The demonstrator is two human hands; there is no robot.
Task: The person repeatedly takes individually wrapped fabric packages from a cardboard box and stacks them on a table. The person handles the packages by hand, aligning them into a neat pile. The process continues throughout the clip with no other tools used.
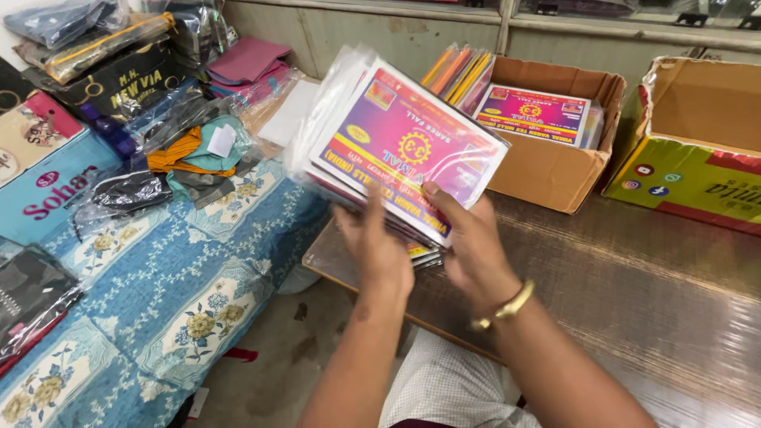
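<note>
open cardboard box (555, 170) on worktop (634, 293) holds flat pink packets (533, 112); left hand (379, 247) and right hand (473, 242) raised, fingers clamped on tilted packet stack (396, 143)

Counter: brown wooden counter (634, 301), glossy top.
Far edge: open cardboard box (555, 158) of flat packets; beside it, toward the right edge, a yellow-and-red carton (697, 166).
Near left corner: thin packets (424, 255).

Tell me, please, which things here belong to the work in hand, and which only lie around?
In hand:
- stack of flat packets, held by left hand and right hand
- open carton with similar packets

Lying about:
- yellow-green box
- clothes in plastic bags
- blue floral cloth
</note>
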